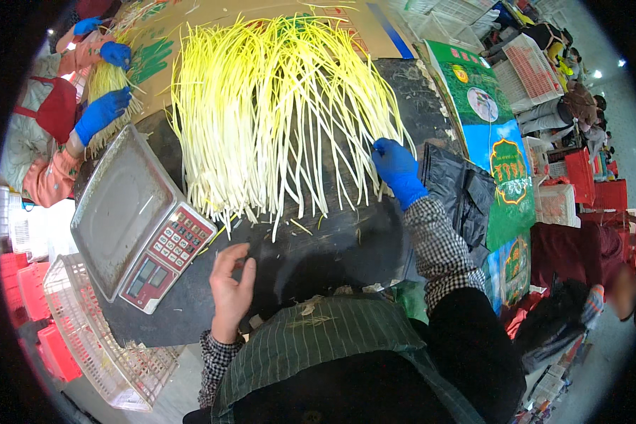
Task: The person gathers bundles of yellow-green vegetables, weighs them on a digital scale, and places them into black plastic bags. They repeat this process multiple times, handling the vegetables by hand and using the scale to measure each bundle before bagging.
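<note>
A wide spread of blanched yellow chives lies on the black tabletop, yellow tips away from me and white stem ends towards me. My left hand is bare and held over the table below the stem ends, fingers bent and apart, with nothing in it. In a blue glove, my right hand is at the right edge of the spread, touching the outermost stalks. Its fingers are curled, and whether they pinch a stalk is hidden. A few loose stem bits lie near the white ends.
A digital scale with a metal pan stands at left. Black plastic bags lie right of my glove. Across the table, a co-worker's blue-gloved hands hold another chive bundle over cardboard. A white plastic crate sits lower left.
</note>
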Demonstrator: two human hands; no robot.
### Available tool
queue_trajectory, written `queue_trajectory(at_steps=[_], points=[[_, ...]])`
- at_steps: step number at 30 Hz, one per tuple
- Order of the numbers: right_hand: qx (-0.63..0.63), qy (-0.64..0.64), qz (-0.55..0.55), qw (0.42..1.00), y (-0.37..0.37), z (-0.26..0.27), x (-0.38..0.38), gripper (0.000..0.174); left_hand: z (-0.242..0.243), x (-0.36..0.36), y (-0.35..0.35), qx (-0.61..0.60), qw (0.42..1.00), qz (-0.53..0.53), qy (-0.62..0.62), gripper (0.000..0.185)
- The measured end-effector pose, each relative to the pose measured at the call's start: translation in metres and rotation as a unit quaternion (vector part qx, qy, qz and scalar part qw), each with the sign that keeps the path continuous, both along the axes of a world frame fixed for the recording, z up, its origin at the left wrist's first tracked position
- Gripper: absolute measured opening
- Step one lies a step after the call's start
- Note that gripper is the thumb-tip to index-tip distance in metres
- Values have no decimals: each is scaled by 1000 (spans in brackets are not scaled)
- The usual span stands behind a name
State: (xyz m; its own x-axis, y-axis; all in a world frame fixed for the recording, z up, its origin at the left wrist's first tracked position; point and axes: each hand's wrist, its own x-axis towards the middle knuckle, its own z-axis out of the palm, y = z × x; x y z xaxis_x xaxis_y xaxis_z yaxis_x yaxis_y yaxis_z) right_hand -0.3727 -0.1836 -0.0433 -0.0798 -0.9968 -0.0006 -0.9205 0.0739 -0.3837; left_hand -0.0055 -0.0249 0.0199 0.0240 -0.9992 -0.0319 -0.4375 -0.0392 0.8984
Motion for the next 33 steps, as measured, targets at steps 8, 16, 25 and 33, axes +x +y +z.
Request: queue_trajectory(at_steps=[8,16,25,33], points=[[151,-333,99,926,36,-5,49,32,9,-41,-11,25,997,-57,-35,23],[22,-79,-61,995,0,-5,-29,16,6,-47,-7,44,995,-67,-64,22],[-51,0,24,998,-20,14,-19,17,2,-53,-3,41,994,-76,-63,22],[23,-219,58,974,-56,5,-38,18,1,-46,4,33,993,-73,-82,20]])
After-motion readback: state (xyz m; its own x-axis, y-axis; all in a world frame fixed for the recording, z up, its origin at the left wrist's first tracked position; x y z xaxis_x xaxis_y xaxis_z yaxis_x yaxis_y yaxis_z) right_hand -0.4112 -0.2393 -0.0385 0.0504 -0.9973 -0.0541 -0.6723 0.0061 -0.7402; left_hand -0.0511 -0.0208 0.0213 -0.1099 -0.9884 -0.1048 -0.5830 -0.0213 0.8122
